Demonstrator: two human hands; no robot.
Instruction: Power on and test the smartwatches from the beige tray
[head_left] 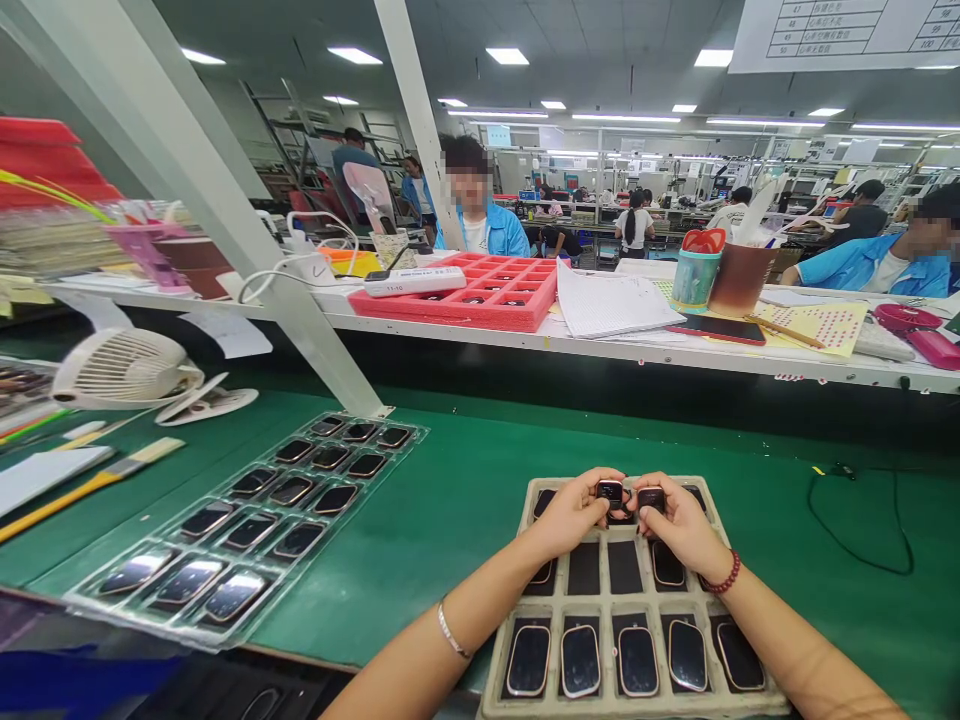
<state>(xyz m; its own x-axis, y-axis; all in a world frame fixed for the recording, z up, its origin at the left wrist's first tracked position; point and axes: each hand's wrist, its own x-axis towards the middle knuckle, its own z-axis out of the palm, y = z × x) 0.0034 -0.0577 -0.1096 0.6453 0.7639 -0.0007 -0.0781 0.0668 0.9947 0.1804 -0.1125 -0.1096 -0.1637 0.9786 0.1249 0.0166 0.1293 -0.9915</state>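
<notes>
My left hand (583, 512) is closed around a smartwatch body (610, 492), its dark screen facing me and the thumb at its lower edge. A second smartwatch body (651, 499) is gripped by my right hand (675, 518), thumb against its front. Both hands are side by side over the far part of a beige compartment tray (652, 604). Several dark-faced watch bodies with light metallic rims lie in the tray, a full row of them along the near side. Two middle compartments show only dark lining. My hands and forearms cover some of the other compartments.
A clear plastic tray (289, 550) of several watch bodies lies left on the green table (442, 520). A white fan (124, 368) and a yellow-handled brush (90, 490) are farther left. A black cable (862, 545) lies right. Behind, a shelf (480, 328) carries a red foam tray (517, 295).
</notes>
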